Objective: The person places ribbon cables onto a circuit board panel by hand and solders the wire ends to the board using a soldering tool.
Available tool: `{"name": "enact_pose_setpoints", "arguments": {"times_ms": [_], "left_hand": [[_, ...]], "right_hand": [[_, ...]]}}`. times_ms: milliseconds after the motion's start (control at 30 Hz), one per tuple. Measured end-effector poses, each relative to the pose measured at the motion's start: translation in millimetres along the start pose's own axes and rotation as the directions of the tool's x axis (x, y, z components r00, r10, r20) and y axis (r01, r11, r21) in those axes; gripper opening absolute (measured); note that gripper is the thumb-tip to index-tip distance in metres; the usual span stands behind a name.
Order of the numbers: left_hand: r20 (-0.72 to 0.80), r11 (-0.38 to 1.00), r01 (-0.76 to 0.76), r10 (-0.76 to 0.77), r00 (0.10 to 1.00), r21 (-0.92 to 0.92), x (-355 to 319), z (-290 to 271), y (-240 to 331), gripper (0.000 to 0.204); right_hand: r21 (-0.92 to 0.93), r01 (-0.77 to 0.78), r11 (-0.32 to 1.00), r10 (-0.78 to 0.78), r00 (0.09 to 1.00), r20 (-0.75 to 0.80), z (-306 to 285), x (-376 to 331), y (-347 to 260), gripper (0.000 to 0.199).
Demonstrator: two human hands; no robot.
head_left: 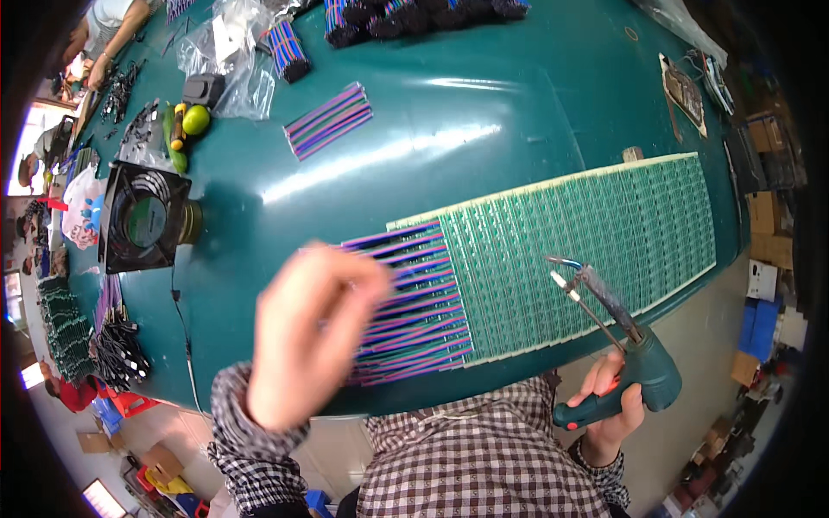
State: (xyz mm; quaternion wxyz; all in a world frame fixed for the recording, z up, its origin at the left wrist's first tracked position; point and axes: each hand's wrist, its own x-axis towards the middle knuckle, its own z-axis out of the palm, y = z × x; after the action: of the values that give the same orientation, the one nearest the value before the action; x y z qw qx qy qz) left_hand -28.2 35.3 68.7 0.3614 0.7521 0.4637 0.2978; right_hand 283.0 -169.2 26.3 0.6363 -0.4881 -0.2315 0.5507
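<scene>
My right hand [611,399] is wrapped round the handle of a dark green soldering gun [654,373], near the table's front edge. Its bent tip and a thin feed tube point up and left, over a panel of green circuit boards [579,237]. Rows of blue, pink and black wires [414,302] stick out from the panel's left edge. Over the left ends of these wires, my left hand [311,328] hovers, slightly blurred. Its fingers are curled in with thumb and index close together; whatever they may pinch is hidden.
A black fan [142,217] stands at left, its cable [186,337] running to the front edge. Beyond lie a loose wire bundle [328,121], a green fruit [196,119], plastic bags [246,65] and thick wire bundles [414,17]. A person's arm [117,39] shows far left.
</scene>
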Motion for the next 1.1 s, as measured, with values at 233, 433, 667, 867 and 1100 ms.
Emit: {"name": "enact_pose_setpoints", "arguments": {"times_ms": [233,433,667,867,1100], "left_hand": [[0.214,0.946,-0.281,0.245,0.946,0.160,-74.7,73.7,-0.5,0.035],[0.187,0.788,-0.496,0.459,0.868,0.366,-81.9,85.6,-2.8,0.041],[0.153,0.751,-0.485,0.470,0.869,0.448,-86.4,93.3,-4.2,0.037],[0.083,0.765,-0.440,0.458,0.885,0.470,-91.8,96.4,-3.0,0.032],[0.086,0.780,-0.437,0.448,0.890,0.447,-90.7,96.1,-4.4,0.031]], "right_hand": [[-0.027,-0.056,0.998,0.058,0.993,0.100,-1.8,-13.6,0.4,0.070],[-0.012,-0.060,0.998,0.061,0.993,0.100,-13.0,-32.0,5.1,0.069],[-0.085,-0.084,0.993,0.084,0.996,0.003,-19.0,-52.3,9.5,0.071],[-0.221,-0.109,0.969,0.108,0.994,-0.016,-9.0,-71.0,7.9,0.068],[-0.378,-0.227,0.897,0.201,0.974,-0.109,-0.7,-79.2,0.7,0.065]]}}
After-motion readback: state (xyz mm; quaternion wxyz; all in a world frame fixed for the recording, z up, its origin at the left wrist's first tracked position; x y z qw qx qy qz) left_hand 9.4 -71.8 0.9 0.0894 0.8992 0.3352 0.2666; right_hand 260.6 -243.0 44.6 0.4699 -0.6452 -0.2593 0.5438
